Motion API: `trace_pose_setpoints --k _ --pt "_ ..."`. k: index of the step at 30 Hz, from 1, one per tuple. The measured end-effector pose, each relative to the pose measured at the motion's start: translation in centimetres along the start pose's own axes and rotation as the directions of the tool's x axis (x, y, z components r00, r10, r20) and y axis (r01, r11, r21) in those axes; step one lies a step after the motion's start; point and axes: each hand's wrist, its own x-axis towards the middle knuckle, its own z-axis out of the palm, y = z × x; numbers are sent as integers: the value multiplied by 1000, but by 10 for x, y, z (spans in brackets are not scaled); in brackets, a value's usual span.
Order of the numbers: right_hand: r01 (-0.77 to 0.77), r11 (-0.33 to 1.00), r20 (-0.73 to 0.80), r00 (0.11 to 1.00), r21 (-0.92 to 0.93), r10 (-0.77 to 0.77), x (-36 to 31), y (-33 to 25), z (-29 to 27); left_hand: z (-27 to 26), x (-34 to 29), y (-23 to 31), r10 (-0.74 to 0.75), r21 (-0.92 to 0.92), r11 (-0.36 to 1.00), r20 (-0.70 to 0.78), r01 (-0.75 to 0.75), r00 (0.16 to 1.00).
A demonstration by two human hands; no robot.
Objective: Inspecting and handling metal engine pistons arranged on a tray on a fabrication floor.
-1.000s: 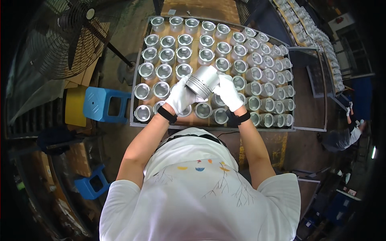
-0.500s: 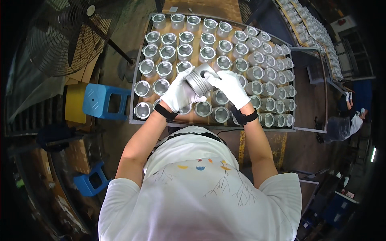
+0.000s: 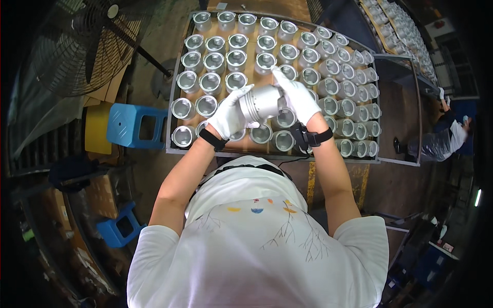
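Observation:
A silvery metal piston [image 3: 263,101] is held on its side above the crate, its grooved ring end toward the left. My left hand [image 3: 229,114], in a white glove, is closed around that grooved end. At the piston's other end is my right hand [image 3: 299,96], also gloved, with its fingers stretched out up and to the left. Whether the right hand touches the piston is hard to tell, and its thumb is hidden. Below both hands, rows of similar pistons [image 3: 210,82] stand on brown board inside a metal-framed crate [image 3: 172,110].
A blue stool [image 3: 122,126] stands left of the crate, with a large fan [image 3: 87,49] beyond it. Another blue stool [image 3: 120,226] is at lower left. A metal frame [image 3: 418,110] juts from the crate's right side. Farther right is another person [image 3: 447,138].
The piston has turned so its side faces up and its open end points right. My right hand has moved off its pin hole, fingers now straightened. The person at right has shifted.

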Motion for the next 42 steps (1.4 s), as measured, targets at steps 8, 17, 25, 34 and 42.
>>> trace_pose_setpoints --k 8,17,25,34,42 --pt "-171 941 -44 980 293 192 2 -15 -23 4 -10 10 280 191 945 -47 -266 959" --pt "-110 981 132 982 -158 132 -13 -31 -15 27 -8 4 309 178 939 -52 -296 950" --pt "438 512 455 885 -739 -101 -17 -12 16 -49 9 -22 -291 27 952 -214 303 933" --pt "570 482 515 818 -665 -256 -15 15 33 -43 11 -50 -398 -134 916 -178 379 900" --pt "205 795 69 977 -571 -202 75 105 -34 -15 1 13 -28 -15 999 73 29 997"
